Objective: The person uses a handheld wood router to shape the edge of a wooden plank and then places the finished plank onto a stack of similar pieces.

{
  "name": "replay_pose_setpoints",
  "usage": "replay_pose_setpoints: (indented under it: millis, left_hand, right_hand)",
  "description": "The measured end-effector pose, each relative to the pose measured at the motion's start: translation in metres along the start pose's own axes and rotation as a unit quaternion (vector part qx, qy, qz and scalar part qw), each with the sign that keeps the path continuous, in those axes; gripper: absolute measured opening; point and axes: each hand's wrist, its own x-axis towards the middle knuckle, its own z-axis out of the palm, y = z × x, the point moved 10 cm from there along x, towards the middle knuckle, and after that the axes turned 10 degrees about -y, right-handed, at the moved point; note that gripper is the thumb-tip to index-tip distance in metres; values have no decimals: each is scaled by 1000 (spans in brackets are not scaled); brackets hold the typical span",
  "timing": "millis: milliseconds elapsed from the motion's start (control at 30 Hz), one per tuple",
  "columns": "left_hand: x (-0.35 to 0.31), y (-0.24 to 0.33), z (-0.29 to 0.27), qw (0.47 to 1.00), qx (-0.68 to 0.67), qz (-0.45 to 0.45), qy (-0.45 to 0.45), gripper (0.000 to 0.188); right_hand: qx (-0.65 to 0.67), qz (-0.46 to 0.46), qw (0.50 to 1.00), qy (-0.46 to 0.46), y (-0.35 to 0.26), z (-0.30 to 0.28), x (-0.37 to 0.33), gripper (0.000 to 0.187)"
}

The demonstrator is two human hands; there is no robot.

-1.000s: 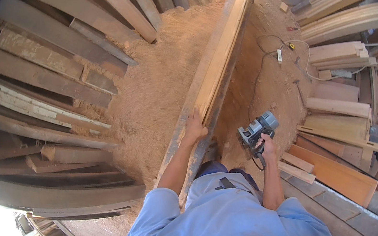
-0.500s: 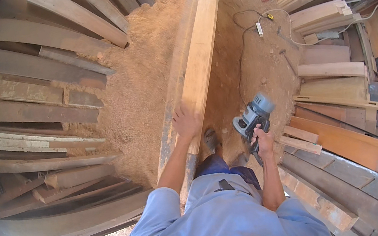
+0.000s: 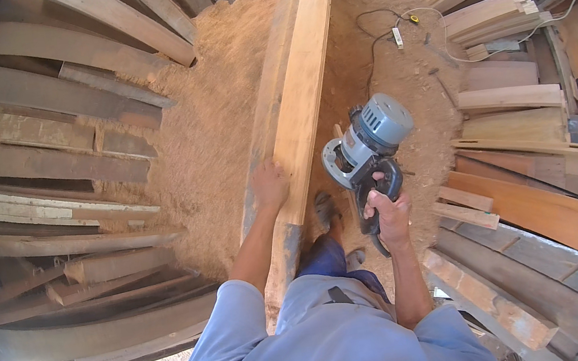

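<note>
A pale wooden plank (image 3: 305, 97) lies lengthwise on a worn, dust-covered beam (image 3: 280, 250). At the plank's near left edge is my left hand (image 3: 270, 185), fingers curled down over that edge and partly hidden. My right hand (image 3: 388, 212) is closed round the black handle of a grey-blue router (image 3: 371, 135). The router is tilted in the air to the right of the plank, its round base facing the plank. Its dark cord runs away toward the far side.
Sawdust (image 3: 200, 126) covers the ground on the left. Stacked boards (image 3: 47, 140) line the left, and more timber (image 3: 521, 199) lies on the right. A power strip (image 3: 397, 37) with cables and a hammer (image 3: 442, 87) lie on the floor at the far right. My foot (image 3: 325, 208) stands beside the beam.
The router has been raised closer to me and its base turned toward the plank. My left hand has shifted slightly left, its spread fingers now curled at the plank's edge.
</note>
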Motion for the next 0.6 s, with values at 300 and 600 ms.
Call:
replay_pose_setpoints:
  millis: [300, 600]
  left_hand:
    - [6, -4, 2, 998, -31, 50, 29, 37]
    - [5, -10, 1, 989, -137, 48, 25, 43]
  right_hand:
    - [-96, -21, 995, -22, 29, 51, -30, 38]
    - [-231, -54, 971, -7, 108, 72, -60, 46]
